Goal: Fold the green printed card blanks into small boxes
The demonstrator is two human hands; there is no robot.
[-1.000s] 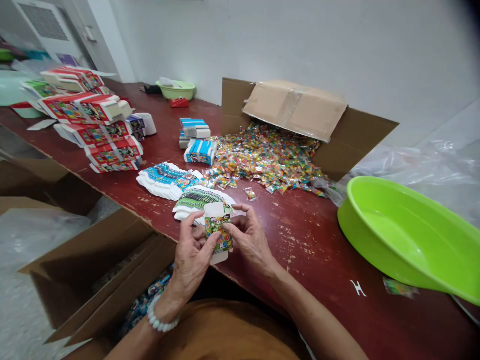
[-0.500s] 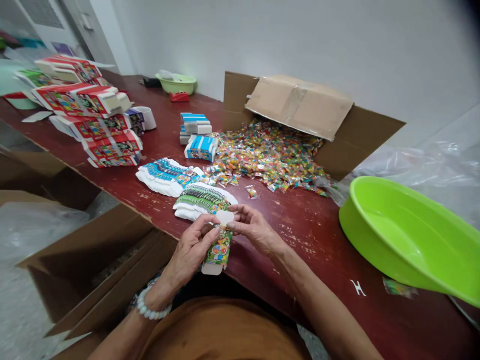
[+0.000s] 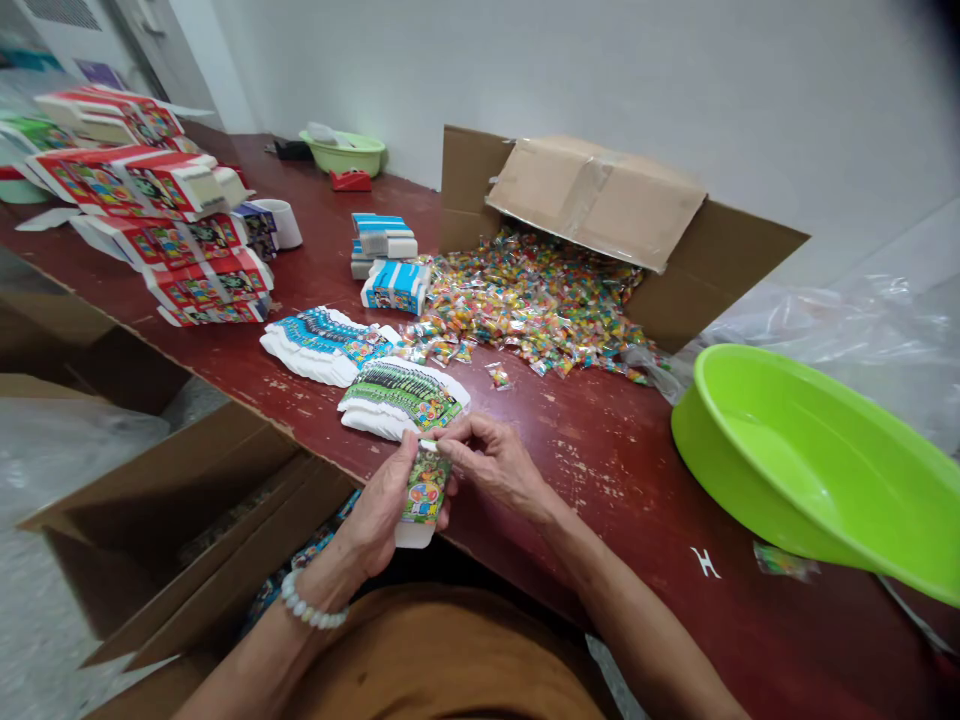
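A small green printed candy box (image 3: 424, 492) is held at the table's front edge, its white bottom flap hanging open toward me. My left hand (image 3: 386, 500) wraps around it, thumb along the near side and fingertips showing on the far side. At the box's top end, my right hand (image 3: 487, 462) pinches the folded-over flap between thumb and fingers. Just beyond lies a fanned stack of flat green boxes (image 3: 401, 395). Behind that is a fanned stack of flat blue boxes (image 3: 326, 343).
Wrapped candies (image 3: 525, 305) spill from a tipped cardboard carton (image 3: 600, 200). At right stands a green basin (image 3: 697, 430). Blue box bundles (image 3: 395, 285) and stacked red box bundles (image 3: 206, 285) sit farther left. An open carton (image 3: 165, 510) stands below the table edge (image 3: 300, 440).
The white top flap, upright before, is now folded down. My left hand has wrapped further around the box, and my right hand has shifted slightly left with the view.
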